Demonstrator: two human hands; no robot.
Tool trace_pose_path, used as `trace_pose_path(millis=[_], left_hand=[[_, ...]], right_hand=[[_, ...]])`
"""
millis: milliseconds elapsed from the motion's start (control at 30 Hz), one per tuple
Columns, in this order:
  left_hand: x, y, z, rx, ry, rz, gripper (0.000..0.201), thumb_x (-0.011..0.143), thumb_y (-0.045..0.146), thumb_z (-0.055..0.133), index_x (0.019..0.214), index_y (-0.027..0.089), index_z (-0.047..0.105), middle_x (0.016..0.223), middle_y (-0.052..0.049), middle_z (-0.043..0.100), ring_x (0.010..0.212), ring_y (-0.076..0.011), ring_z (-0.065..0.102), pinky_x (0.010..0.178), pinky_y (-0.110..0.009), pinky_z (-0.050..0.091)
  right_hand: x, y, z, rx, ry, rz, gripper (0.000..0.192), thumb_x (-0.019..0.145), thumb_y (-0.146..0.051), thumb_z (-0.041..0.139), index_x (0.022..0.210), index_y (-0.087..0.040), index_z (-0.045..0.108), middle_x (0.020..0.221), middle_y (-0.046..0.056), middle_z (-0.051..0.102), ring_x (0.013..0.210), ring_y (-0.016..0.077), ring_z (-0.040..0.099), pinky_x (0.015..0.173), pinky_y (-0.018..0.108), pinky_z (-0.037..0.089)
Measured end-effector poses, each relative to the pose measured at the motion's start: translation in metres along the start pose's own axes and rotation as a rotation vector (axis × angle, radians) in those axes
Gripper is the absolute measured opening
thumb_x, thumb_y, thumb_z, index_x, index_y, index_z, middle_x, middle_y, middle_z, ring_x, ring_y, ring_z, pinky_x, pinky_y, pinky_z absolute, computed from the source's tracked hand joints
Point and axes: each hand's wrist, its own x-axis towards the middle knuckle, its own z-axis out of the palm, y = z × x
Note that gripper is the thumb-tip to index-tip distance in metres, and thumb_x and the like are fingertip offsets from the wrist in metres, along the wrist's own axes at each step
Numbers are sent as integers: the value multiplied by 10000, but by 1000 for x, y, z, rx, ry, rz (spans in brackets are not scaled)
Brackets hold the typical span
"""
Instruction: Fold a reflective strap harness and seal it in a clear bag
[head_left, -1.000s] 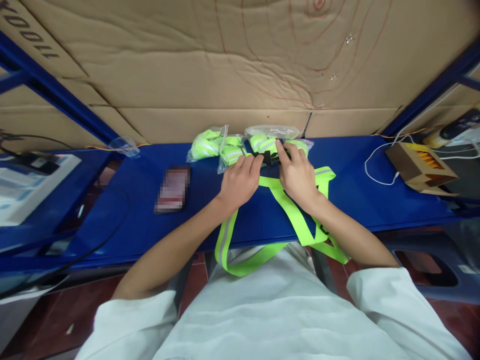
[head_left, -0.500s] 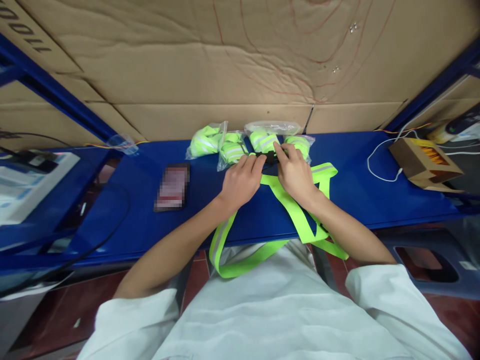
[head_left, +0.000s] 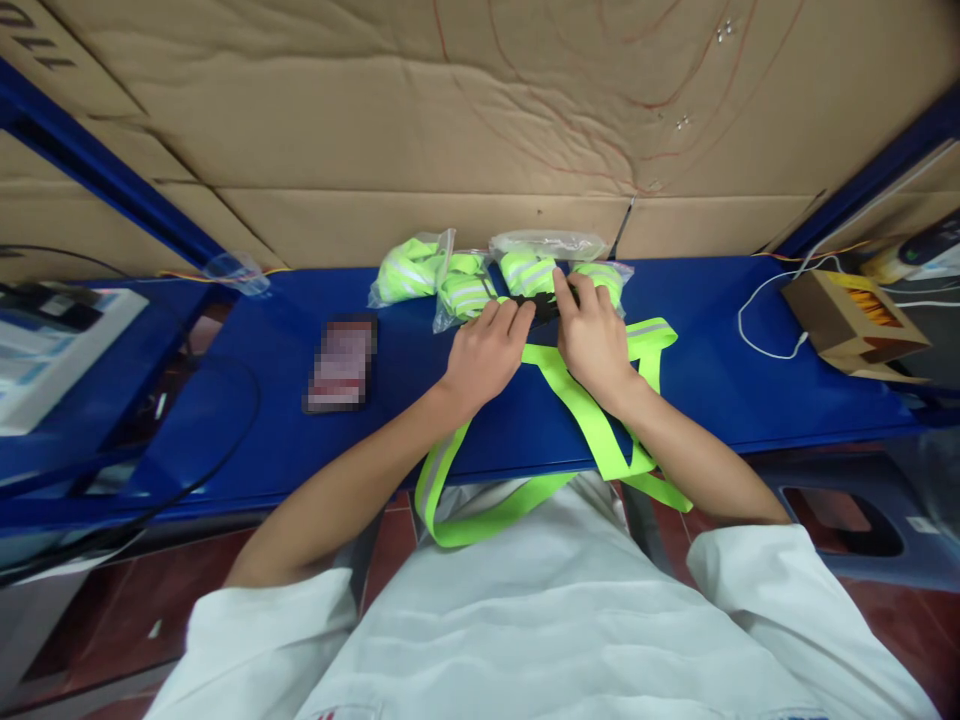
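Both hands down on the blue shelf top (head_left: 712, 370), close together. Left hand (head_left: 484, 355) palm down, fingers curled, fingertips (head_left: 517, 318) pinching one end of a small black buckle (head_left: 541, 306). Right hand (head_left: 592, 340) likewise curled, forefinger and thumb closed on the buckle's other end. Buckle at the far middle of the shelf top, between the two hands, joined to a neon yellow-green reflective strap (head_left: 585, 410). Strap spread across the shelf under the right wrist, one grey-striped band near the right hand, long loops hanging over the near edge toward the white coat (head_left: 555, 620).

Just behind the hands, touching the buckle area, a row of clear bags of folded reflective straps (head_left: 450, 285) against the cardboard wall (head_left: 420, 130). Left of the hands, well apart, a phone (head_left: 341, 365) lying flat. Far right, an open cardboard box (head_left: 851, 320) with a white cable (head_left: 757, 325) beside it.
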Motion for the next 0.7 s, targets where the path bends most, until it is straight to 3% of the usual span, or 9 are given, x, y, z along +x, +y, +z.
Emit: trace_pose_path(millis=[100,267,400,500,567,700], left_hand=[[-1,2,4,40,5,36,444,1032,109,373,1387,97,640,1075,-174,730,1043,-317,685,793,-405,557],[-2,7,10,48,1,84,445,1063,131,331,1382,75,637,1027,-164,715,1002,-309,674,761,-405,553],[-3,0,10,-3,14,80,405,1051,159,401,1369,115,649,1049,-164,687,1039,-321,644,780,-408,559],[-4,-10,9,-48,93,73,364,1020,160,486,1332,124,669,1087,-166,672,1057,-325,621,856,-424,562],[-5,-15,8,-103,155,70,344,993,151,530,1305,134,676,1104,-151,666,1057,-309,610,924,-428,552],[-5,-20,9,-216,207,21,356,948,117,553,1278,170,678,1133,-130,653,1080,-290,597,975,-426,526]], right_hand=[[-1,-3,4,40,9,-20,666,999,-74,272,1655,-105,384,1541,233,511,1294,406,553,1040,600,561],[-3,-4,17,208,33,-105,715,957,-154,413,1664,-79,333,1558,240,481,1383,419,492,1129,642,490],[1,9,28,515,32,-228,805,936,-276,536,1681,-120,275,1608,229,431,1521,366,406,1250,598,387],[6,25,24,764,-46,-214,959,898,-487,682,1693,-172,247,1621,206,459,1525,346,439,1281,567,346],[8,34,16,862,-123,-152,991,869,-591,724,1676,-201,302,1579,179,529,1493,340,490,1282,560,338],[6,40,-2,953,-274,-111,856,817,-622,802,1520,-204,552,1494,123,629,1405,327,577,1254,512,388]])
